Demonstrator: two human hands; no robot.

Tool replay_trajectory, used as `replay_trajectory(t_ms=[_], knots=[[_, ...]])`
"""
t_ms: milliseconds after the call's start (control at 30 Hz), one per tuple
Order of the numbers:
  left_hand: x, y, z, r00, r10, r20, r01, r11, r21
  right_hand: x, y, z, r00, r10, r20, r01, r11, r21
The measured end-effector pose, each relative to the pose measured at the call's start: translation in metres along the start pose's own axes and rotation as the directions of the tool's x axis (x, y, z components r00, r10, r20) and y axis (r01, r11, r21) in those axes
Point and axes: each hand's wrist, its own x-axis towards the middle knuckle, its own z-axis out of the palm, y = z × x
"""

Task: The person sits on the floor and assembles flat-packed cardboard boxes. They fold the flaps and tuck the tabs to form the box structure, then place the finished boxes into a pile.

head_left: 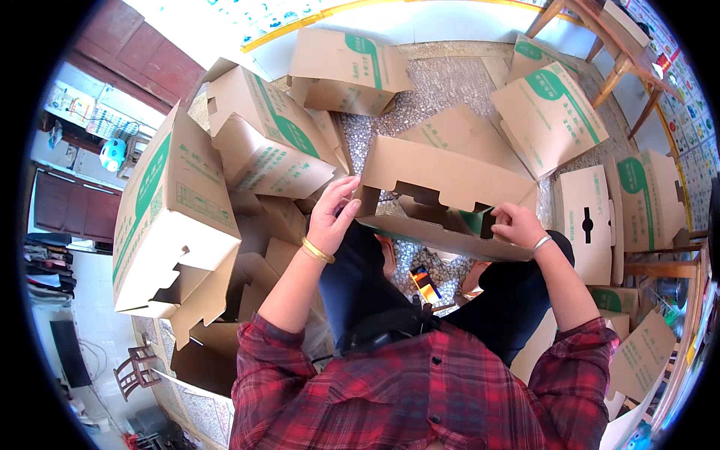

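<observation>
A brown cardboard box point(442, 171) stands on its edge in front of my knees, with its slotted flaps facing me and its dark inside partly showing. My left hand point(332, 216), a gold bracelet at its wrist, is at the box's left end. Its fingers are bent and the thumb is apart; whether the fingertips touch the cardboard I cannot tell. At the right end, my right hand point(516, 225), with a silver bracelet, has its fingers curled and pinched on the box's flap edge. Those fingertips are partly hidden.
Several cardboard boxes with green print surround me, including a tall box point(199, 172) at left and another box point(551, 116) at far right. A phone-like object with a bright orange screen point(425, 283) is on the speckled floor between my feet. A wooden stool point(619, 67) stands at the far right.
</observation>
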Motion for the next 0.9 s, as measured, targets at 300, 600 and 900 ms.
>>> replay_trajectory(t_ms=[300, 600, 900], knots=[[0.018, -0.015, 0.020, 0.931, -0.083, 0.354, 0.001, 0.974, 0.226, -0.012, -0.001, -0.003, 0.997, 0.006, 0.080, -0.056, 0.766, 0.641], [0.054, 0.000, 0.011, 0.615, -0.538, 0.576, 0.464, 0.838, 0.288, -0.043, 0.001, -0.008, 0.975, -0.223, 0.000, 0.136, 0.598, 0.790], [0.037, -0.008, 0.002, 0.683, -0.348, 0.642, 0.415, 0.908, 0.051, -0.047, 0.001, -0.006, 0.968, -0.231, -0.100, 0.219, 0.580, 0.785]])
